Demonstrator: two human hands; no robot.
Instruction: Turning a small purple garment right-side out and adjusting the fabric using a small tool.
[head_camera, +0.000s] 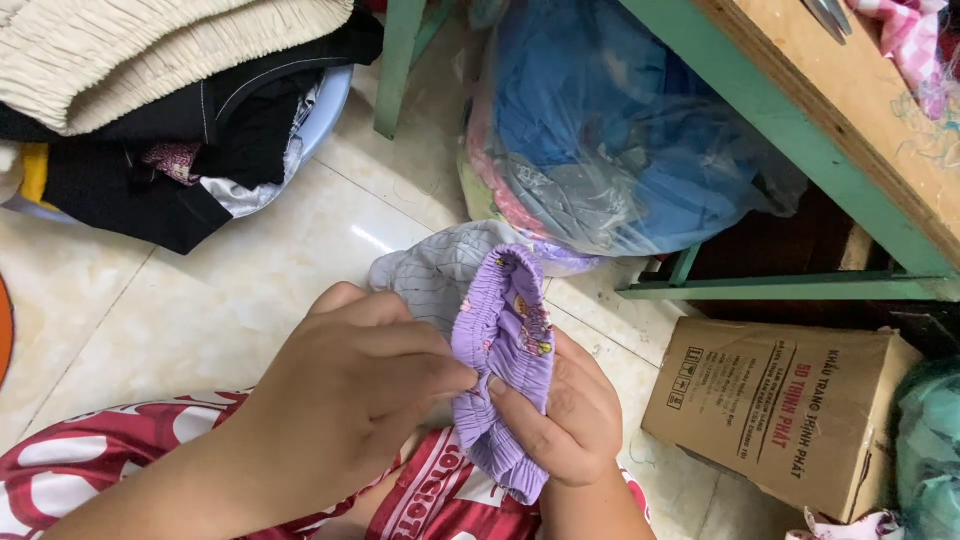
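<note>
A small purple garment with a gathered elastic band and tiny coloured prints is held upright over my lap. My left hand pinches its left side with fingertips meeting the fabric. From below, my right hand grips the right side, thumb pressed on the band. Behind the purple piece lies a grey cloth on the tiled floor. My red and white patterned clothing fills the bottom of the view.
A basin with black and cream clothes sits at the upper left. A clear plastic bag of blue fabric leans by a green-framed wooden table. A cardboard box stands at the right.
</note>
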